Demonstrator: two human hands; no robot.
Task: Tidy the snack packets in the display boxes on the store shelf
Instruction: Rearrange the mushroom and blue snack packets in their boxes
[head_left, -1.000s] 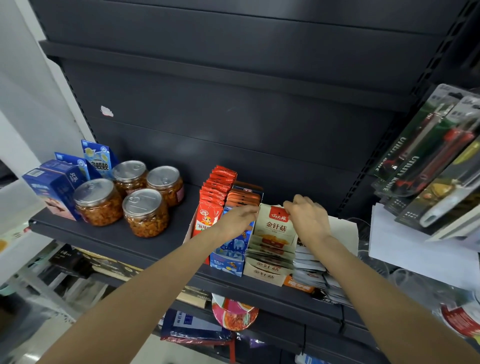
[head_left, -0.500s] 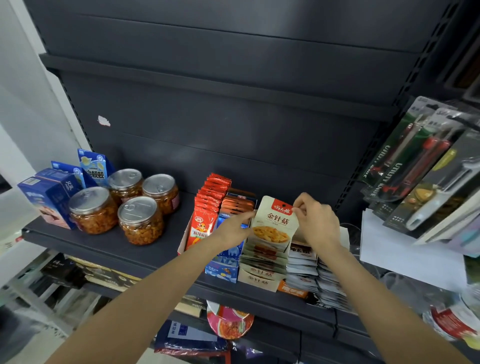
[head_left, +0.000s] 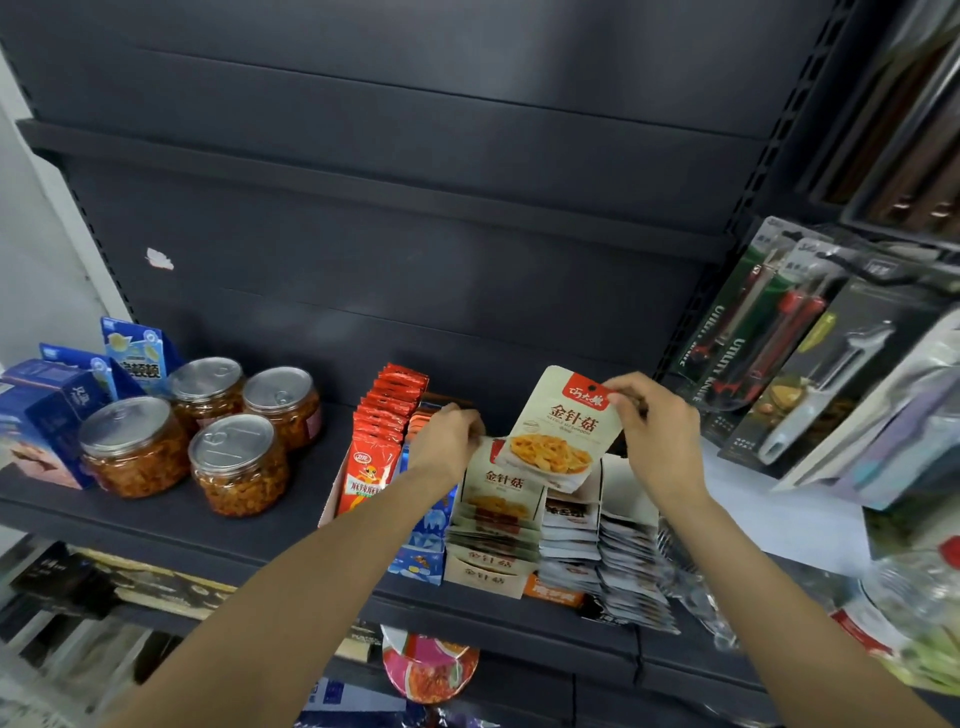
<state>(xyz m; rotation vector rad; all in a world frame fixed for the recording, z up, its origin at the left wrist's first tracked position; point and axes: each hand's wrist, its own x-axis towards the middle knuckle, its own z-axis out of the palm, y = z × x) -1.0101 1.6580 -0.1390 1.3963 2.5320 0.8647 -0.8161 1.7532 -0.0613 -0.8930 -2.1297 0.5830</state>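
- Beige packet (head_left: 563, 428) hangs tilted above its box (head_left: 485, 574), lifted clear of the row, its lower edge just over the packets behind it
- Right hand (head_left: 657, 447) pinches the red top corner of that packet, thumb and forefinger clamped on the foil; the other fingers curl loosely behind
- Left hand (head_left: 447, 441) rests at the back of the beige row (head_left: 498, 499), beside the orange packets; its fingertips are hidden behind the stack, so I cannot tell whether they grip a packet or only press the row
- Box sits at the front edge of the shelf (head_left: 291, 535), between the blue box (head_left: 423, 545) and the white packets (head_left: 608, 545), which slump towards the shelf's front edge
- Likely step: drop the lifted packet back into the beige row, face forward and upright
- To do it well, the left hand should lean the row back to open a slot, and the right should lower the packet bottom edge first, square to the box walls
- Keep the pinch on the top corner until the bottom edge seats; letting go early would let the slippery foil fall flat on the stack
- Risk: the packet's corner may catch the white packets just beside and tip more of them forward
- Red packets (head_left: 387, 421) at the left of the group stand neat; jars (head_left: 208, 431) further left need no touch
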